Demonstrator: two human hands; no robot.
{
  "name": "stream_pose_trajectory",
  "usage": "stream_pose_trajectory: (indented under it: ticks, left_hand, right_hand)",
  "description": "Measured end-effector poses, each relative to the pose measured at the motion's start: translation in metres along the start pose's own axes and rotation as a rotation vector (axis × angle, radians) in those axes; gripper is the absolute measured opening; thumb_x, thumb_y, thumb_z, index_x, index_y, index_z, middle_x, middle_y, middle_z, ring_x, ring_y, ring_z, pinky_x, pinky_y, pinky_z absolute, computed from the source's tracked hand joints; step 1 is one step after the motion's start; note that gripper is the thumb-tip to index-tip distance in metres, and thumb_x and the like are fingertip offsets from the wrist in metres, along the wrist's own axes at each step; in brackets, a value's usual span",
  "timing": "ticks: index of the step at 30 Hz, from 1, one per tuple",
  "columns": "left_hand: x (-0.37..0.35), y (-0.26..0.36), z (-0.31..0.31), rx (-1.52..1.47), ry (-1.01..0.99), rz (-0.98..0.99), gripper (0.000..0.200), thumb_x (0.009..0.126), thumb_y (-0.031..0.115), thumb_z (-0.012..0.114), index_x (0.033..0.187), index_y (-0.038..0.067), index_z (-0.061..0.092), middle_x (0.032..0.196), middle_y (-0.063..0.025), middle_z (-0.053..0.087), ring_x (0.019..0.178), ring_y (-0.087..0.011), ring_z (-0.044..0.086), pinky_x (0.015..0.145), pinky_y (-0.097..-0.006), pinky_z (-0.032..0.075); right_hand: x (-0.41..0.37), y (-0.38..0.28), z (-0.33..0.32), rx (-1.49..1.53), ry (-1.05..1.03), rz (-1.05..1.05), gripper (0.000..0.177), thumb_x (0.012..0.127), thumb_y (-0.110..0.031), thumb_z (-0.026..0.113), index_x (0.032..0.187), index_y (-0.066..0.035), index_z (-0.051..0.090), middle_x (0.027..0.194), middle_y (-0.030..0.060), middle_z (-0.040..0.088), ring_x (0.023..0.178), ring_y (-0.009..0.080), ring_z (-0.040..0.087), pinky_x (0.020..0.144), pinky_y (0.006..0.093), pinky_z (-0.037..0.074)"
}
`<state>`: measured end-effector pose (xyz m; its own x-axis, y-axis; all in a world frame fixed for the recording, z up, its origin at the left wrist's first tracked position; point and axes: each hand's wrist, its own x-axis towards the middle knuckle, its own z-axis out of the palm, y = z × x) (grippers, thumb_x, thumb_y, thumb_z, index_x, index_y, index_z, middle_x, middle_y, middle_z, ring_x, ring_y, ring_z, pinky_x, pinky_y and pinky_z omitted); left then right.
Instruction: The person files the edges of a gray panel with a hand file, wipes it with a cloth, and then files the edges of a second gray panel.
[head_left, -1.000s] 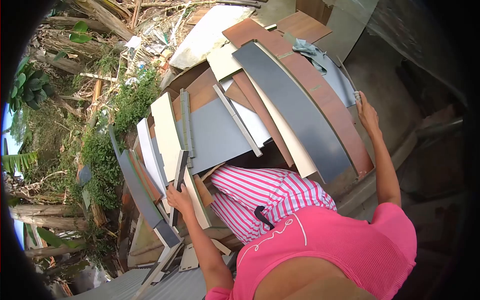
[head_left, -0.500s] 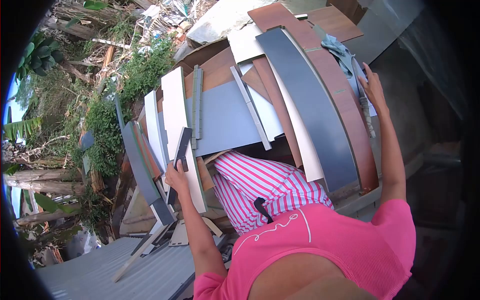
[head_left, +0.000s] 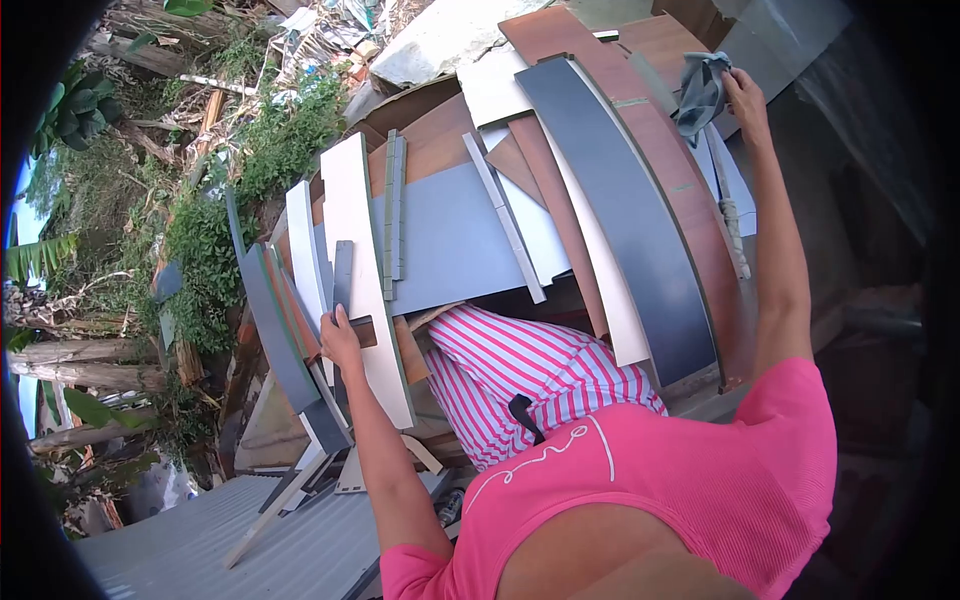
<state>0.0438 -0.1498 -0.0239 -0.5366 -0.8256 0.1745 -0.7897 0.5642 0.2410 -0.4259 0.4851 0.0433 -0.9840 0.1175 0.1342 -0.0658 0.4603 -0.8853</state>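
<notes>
My right hand is closed on a grey-blue cloth, which hangs over the edge of a long reddish-brown board. Below the cloth lies a knife-like tool with a wrapped handle. My left hand grips a narrow dark grey strip, with a small brown piece beside the fingers. Under that strip lies a long white board. A wide dark blue-grey board rests near the brown one.
A grey panel lies in the middle with thin grooved strips on it. More narrow boards lean at the left. Corrugated sheet covers the lower left, plants grow beyond, and a pale rock stands at the back.
My right hand has moved up and taken hold of the cloth, lifting it slightly. My left hand and the dark strip have shifted a little to the left, the strip now more upright.
</notes>
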Motion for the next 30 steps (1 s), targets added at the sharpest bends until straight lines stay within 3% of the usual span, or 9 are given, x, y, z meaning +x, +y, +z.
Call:
stream_pose_trajectory:
  ticks: [8,10,14,16,19,22,25,28,30]
  left_hand:
    - [-0.015,0.049,-0.014,0.14,0.135,-0.08,0.038,0.092,0.026,0.064,0.123,0.005,0.058,0.12,-0.0178,0.053,0.114,-0.0374,0.05,0.095,-0.0473,0.041]
    - [-0.021,0.064,-0.017,-0.022,0.284,0.157,0.036,0.093,0.021,0.062,0.123,0.002,0.057,0.119,-0.0182,0.053,0.114,-0.0361,0.05,0.098,-0.0467,0.04]
    - [-0.077,0.138,-0.03,-0.72,-0.018,0.178,0.033,0.097,0.021,0.057,0.121,-0.002,0.057,0.115,-0.0178,0.057,0.107,-0.0291,0.058,0.093,-0.0384,0.045]
    - [-0.124,0.179,-0.043,-0.779,-0.481,0.181,0.035,0.099,0.029,0.056,0.114,-0.003,0.061,0.102,-0.0152,0.064,0.095,-0.0239,0.063,0.086,-0.0357,0.049]
    - [-0.183,0.205,-0.016,-0.787,-1.129,0.384,0.046,0.1,0.041,0.053,0.113,-0.003,0.059,0.104,-0.0179,0.064,0.097,-0.0266,0.063,0.086,-0.0356,0.049]
    - [-0.235,0.225,0.01,-0.858,-1.275,0.383,0.053,0.101,0.046,0.049,0.118,-0.004,0.054,0.098,-0.0135,0.063,0.09,-0.0189,0.06,0.083,-0.031,0.048]
    - [-0.266,0.237,0.031,-0.947,-1.294,0.435,0.059,0.1,0.049,0.049,0.12,-0.006,0.049,0.097,-0.0162,0.062,0.092,-0.0208,0.061,0.083,-0.0314,0.049]
    - [-0.265,0.242,0.026,-0.889,-1.328,0.335,0.061,0.099,0.05,0.05,0.117,-0.008,0.048,0.102,-0.0204,0.063,0.098,-0.0224,0.064,0.083,-0.0305,0.051]
    - [-0.262,0.241,0.02,-0.978,-1.496,0.209,0.059,0.1,0.049,0.049,0.114,-0.008,0.048,0.111,-0.0261,0.061,0.105,-0.0269,0.065,0.085,-0.0309,0.052]
  right_hand:
    - [-0.044,-0.081,-0.062,0.329,-0.019,-0.318,0.032,0.1,-0.031,0.056,0.118,-0.005,0.062,0.11,0.0017,0.063,0.107,0.0103,0.056,0.094,0.0263,0.043]
    - [-0.052,-0.091,-0.055,0.764,-0.055,-0.26,0.034,0.104,-0.023,0.048,0.131,-0.004,0.053,0.12,0.0025,0.059,0.109,0.0107,0.056,0.097,0.0271,0.043]
    - [-0.06,-0.09,-0.043,0.978,-0.171,-0.143,0.033,0.104,-0.02,0.046,0.131,-0.003,0.052,0.125,0.0052,0.059,0.117,0.014,0.055,0.101,0.0307,0.045]
    - [-0.075,-0.098,-0.022,0.959,-0.151,-0.157,0.032,0.104,-0.022,0.047,0.129,-0.003,0.054,0.121,0.0046,0.06,0.112,0.0123,0.057,0.097,0.0291,0.046]
    - [-0.116,-0.12,0.008,0.307,-0.169,-0.229,0.036,0.102,-0.029,0.051,0.127,-0.003,0.055,0.113,0.0075,0.064,0.104,0.0148,0.061,0.089,0.0293,0.049]
    - [-0.139,-0.1,0.037,-0.535,0.008,-0.488,0.059,0.095,-0.039,0.06,0.142,-0.009,0.043,0.135,0.0202,0.051,0.123,0.0337,0.052,0.101,0.0411,0.043]
    - [-0.162,-0.073,0.066,-0.437,-0.311,-0.531,0.06,0.093,-0.036,0.062,0.145,-0.013,0.04,0.143,0.0206,0.044,0.135,0.0375,0.04,0.109,0.0434,0.035]
    - [-0.174,-0.016,0.106,-0.889,-0.177,-0.679,0.052,0.091,-0.033,0.065,0.135,-0.01,0.05,0.14,0.0203,0.046,0.129,0.0377,0.045,0.105,0.0427,0.039]
    - [-0.18,-0.021,0.104,-0.764,-0.19,-0.702,0.046,0.089,-0.028,0.066,0.129,-0.009,0.054,0.134,0.0188,0.05,0.124,0.0374,0.049,0.101,0.0427,0.042]
